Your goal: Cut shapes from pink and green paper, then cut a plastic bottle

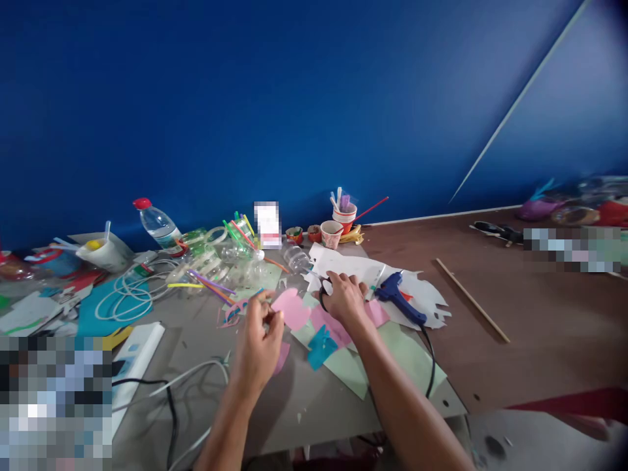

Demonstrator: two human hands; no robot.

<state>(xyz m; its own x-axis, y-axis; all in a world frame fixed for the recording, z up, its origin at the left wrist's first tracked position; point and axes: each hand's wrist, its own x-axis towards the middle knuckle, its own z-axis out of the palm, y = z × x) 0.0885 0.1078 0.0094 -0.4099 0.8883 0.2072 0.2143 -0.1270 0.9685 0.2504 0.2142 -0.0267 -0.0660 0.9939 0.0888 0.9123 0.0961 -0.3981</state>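
Observation:
My left hand (261, 333) pinches a pink paper cutout (293, 309) with a rounded, petal-like outline between thumb and fingertips. Fingers curled, my right hand (346, 297) is closed around what looks like a pair of scissors; a black handle loop (322, 296) shows at its left side, and the rest is mostly hidden. Beneath the right hand lie pink paper (333, 325) and a teal paper piece (322, 347), on pale green sheets (350, 371). A blue hot glue gun (400, 297) rests on torn white paper (432, 304), just right of that hand.
Paper cups (331, 234), a capped water bottle (159, 226) and cut plastic bottles line the back by the blue wall. At left are a coiled white cable (130, 294) and a power strip (135, 366). A wooden stick (471, 301) lies on the brown tabletop at right.

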